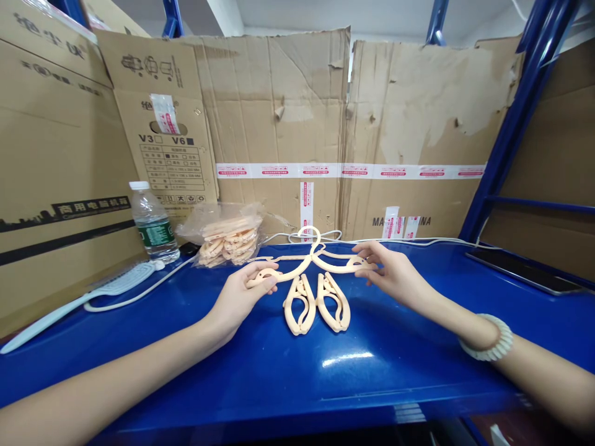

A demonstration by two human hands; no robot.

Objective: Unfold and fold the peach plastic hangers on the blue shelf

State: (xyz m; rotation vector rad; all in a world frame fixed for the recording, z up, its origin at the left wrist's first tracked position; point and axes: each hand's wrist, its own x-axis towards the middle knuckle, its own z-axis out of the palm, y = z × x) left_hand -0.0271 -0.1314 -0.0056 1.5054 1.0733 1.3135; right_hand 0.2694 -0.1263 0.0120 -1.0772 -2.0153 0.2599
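Between my hands a cream folding clothes hanger [297, 271] is spread out, its round hook [309, 228] pointing up and away from me. The fingers of my left hand [237, 300] are closed on the tip of its left arm. My right hand [395, 269] pinches the end of its right arm. Just behind, another unfolded cream hanger [288, 257] lies on the blue table, partly hidden by the held one. Nearer to me, two folded hangers, a left one [292, 310] and a right one [343, 310], lie side by side.
A plastic bag of folded hangers [237, 241] sits back left, beside a water bottle [155, 229]. A pale blue hairbrush [102, 291] and white cable lie at the left. A dark tablet-like device [530, 272] lies right. Cardboard [279, 136] walls the back of the blue table [260, 378].
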